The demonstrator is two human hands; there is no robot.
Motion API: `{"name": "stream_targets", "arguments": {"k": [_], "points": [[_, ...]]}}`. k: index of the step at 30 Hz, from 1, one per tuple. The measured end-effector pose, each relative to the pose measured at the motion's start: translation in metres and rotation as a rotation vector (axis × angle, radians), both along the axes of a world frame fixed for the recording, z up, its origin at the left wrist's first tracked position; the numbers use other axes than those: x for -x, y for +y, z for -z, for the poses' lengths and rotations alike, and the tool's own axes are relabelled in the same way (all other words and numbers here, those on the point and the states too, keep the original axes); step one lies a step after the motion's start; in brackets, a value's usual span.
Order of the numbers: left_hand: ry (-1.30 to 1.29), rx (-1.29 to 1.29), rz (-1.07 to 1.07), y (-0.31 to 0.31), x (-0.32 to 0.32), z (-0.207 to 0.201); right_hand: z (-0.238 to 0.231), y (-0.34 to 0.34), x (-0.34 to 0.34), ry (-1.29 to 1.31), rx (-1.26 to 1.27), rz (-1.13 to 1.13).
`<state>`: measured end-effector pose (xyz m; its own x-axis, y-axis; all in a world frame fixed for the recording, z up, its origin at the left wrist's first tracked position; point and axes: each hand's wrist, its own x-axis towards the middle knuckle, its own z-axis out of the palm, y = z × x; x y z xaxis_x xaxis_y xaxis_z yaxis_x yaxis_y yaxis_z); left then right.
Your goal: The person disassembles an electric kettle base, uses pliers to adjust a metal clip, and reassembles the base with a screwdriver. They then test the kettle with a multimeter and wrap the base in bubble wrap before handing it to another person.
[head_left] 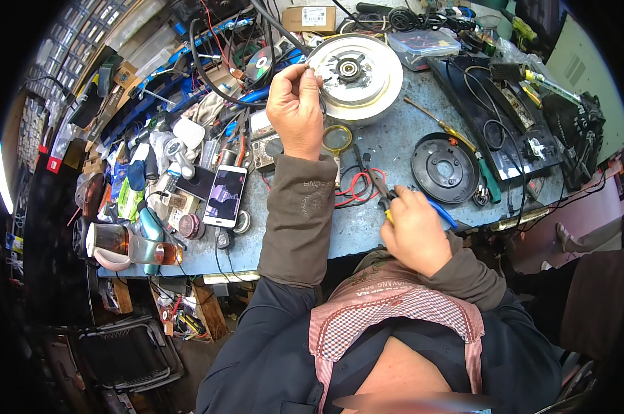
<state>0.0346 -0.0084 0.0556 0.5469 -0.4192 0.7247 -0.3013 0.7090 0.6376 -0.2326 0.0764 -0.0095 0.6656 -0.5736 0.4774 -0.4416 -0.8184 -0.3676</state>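
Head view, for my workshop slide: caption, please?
Left hand by a pale wheel, right hand gripping pliers, at a cluttered blue workbench.

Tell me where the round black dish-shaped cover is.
In the head view, the cover lies right of centre on the blue bench, just beyond the right hand.

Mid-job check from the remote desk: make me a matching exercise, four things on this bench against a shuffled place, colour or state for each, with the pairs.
Things
1. phone
2. pliers
3. magnifying glass
4. round dish-shaped part

Descriptions
A. black, with openings around its middle
B. gripped in the right hand
C. round, with a yellowish rim
D. white-edged, screen lit

Pairs: 1-D, 2-B, 3-C, 4-A
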Motion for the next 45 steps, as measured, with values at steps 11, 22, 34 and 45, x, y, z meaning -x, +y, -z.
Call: {"name": "stream_targets", "arguments": {"k": [11, 22, 34, 45], "points": [[0.006, 0.028, -0.027, -0.003, -0.001, 0.003, -0.041, -0.051, 0.062, -0.779, -1.488, -0.241], [-0.021, 0.013, -0.039, -0.001, -0.007, 0.004, -0.066, -0.078, -0.068, -0.806, -1.756, -0.927], [0.082, -0.07, -0.016, 0.003, -0.007, 0.003, -0.05, -0.085, -0.095, -0.913, -1.906, -1.068], [0.089, -0.027, -0.023, 0.001, -0.008, 0.005, -0.047, -0.085, -0.1, -0.957, -2.055, -0.991]]}}
